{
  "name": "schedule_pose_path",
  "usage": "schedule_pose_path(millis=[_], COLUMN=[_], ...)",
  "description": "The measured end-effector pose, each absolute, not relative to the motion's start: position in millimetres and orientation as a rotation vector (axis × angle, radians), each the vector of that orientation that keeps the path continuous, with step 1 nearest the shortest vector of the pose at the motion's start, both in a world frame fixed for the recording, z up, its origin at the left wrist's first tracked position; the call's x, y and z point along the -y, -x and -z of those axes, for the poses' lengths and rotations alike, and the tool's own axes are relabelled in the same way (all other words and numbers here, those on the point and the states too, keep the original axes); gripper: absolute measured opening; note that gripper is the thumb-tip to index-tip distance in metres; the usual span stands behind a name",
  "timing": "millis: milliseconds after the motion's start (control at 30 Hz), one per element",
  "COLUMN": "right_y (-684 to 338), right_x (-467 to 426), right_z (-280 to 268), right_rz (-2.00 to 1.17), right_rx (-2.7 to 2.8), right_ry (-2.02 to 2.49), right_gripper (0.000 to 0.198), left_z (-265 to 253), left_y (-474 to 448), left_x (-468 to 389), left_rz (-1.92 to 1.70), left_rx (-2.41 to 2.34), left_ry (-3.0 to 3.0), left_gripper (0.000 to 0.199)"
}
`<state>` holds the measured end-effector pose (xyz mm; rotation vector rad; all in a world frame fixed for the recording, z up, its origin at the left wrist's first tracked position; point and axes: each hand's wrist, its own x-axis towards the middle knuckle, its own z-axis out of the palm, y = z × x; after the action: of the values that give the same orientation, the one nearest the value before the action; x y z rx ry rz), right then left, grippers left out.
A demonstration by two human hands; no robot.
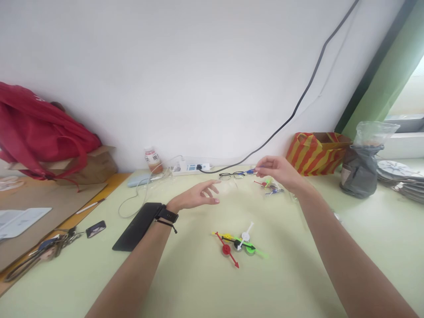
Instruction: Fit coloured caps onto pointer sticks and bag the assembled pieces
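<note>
My right hand [274,171] is raised over the back of the table, its fingertips pinching a blue arrow spinner [251,171]. Fingers apart and nothing in them, my left hand [198,194] hovers to the left of it. In front of both hands lies a cluster of arrow spinners: a red one [226,250], a black one [237,244], a white one [245,237], a green one [251,248] and a partly covered yellow one [227,237]. Below my right hand sits a second small pile of coloured spinners [273,191].
Eyeglasses [232,176] and a power strip [192,168] lie near the wall, with a bottle [153,161] to their left. A black flat case [137,227] is under my left forearm. A striped bag [314,152] and a grey bag [359,172] stand at the right.
</note>
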<state>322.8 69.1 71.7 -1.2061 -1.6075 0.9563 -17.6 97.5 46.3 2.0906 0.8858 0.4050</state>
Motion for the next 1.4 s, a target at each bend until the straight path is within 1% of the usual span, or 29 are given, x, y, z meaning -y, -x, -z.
schedule_pose_path(millis=[100, 200, 267, 400, 467, 567, 633, 733, 800, 867, 933, 1000, 1133, 1300, 1400], right_y=[-313.6, -296.2, -285.3, -271.4, -270.7, -279.5, -289.6, -299.5, -297.1, -288.2, -277.4, -269.6, -270.1, -291.6, -311.7], right_x=[-67.5, -67.2, -68.7, -73.7, -75.4, -75.7, -74.1, -69.4, -66.4, -65.4, -66.4, -68.3, -69.1, -60.2, -54.5], right_z=[-74.5, -71.3, -66.6, -58.3, -57.2, -58.1, -58.4, -55.5, -50.6, -44.0, -37.5, -32.8, -34.2, -58.4, -77.6], right_rz=[-0.910, -0.949, -0.924, -0.724, -0.641, -0.609, -0.651, -0.875, -1.156, -1.403, -1.502, -1.492, -1.410, -1.441, -1.289], right_rx=[1.493, 1.589, 1.700, 1.876, 1.867, 1.774, 1.828, 2.230, 2.534, 2.694, 2.740, 2.746, 2.752, 2.529, 2.381], right_ry=[1.161, 1.238, 1.249, 1.199, 1.224, 1.325, 1.412, 1.457, 1.381, 1.306, 1.294, 1.307, 1.299, 1.341, 1.209], right_gripper=[0.038, 0.040, 0.040, 0.035, 0.035, 0.032, 0.025, 0.017, 0.025, 0.032, 0.027, 0.022, 0.020, 0.018, 0.020], left_z=[-48.9, -51.5, -52.1, -50.1, -48.4, -45.6, -43.3, -40.0, -38.9, -39.2, -40.6, -42.6, -44.9, -44.2, -42.4], left_y=[13.0, 7.5, 2.9, -6.0, -7.7, -5.2, -1.3, 4.8, 7.7, 9.3, 10.3, 11.0, 12.2, 13.0, 14.1], left_x=[-93.9, -89.1, -85.6, -81.0, -80.7, -83.2, -86.1, -90.3, -91.9, -92.1, -91.5, -90.7, -90.2, -91.5, -93.8], left_rz=[-0.402, -0.402, -0.420, -0.482, -0.490, -0.478, -0.476, -0.449, -0.422, -0.403, -0.397, -0.399, -0.407, -0.385, -0.371], left_rx=[-0.848, -0.792, -0.711, -0.555, -0.559, -0.628, -0.677, -0.724, -0.734, -0.728, -0.716, -0.708, -0.706, -0.708, -0.681], left_ry=[-2.076, -2.035, -1.966, -1.830, -1.793, -1.768, -1.749, -1.694, -1.668, -1.660, -1.658, -1.655, -1.648, -1.653, -1.658], left_gripper=[0.075, 0.072, 0.070, 0.068, 0.069, 0.071, 0.072, 0.073, 0.073, 0.073, 0.072, 0.071, 0.070, 0.071, 0.071])
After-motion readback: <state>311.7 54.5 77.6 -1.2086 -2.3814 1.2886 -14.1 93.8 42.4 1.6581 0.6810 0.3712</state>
